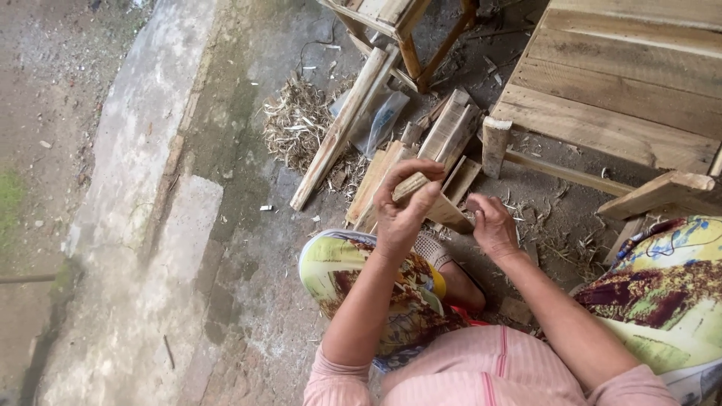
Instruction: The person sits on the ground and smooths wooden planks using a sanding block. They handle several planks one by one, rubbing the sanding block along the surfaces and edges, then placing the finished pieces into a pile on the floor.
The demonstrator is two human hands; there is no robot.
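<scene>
Your left hand — fingers curled tight around a short wooden stick, thumb pressed over its top. Your right hand — fingers bent loosely at the stick's lower end; whether they grip it, you cannot tell. At 12 o'clock of your hands: a heap of cut wooden offcuts on the concrete floor. At 11 o'clock: a long slat and dry shavings. At 2 o'clock: a plank pallet.
</scene>
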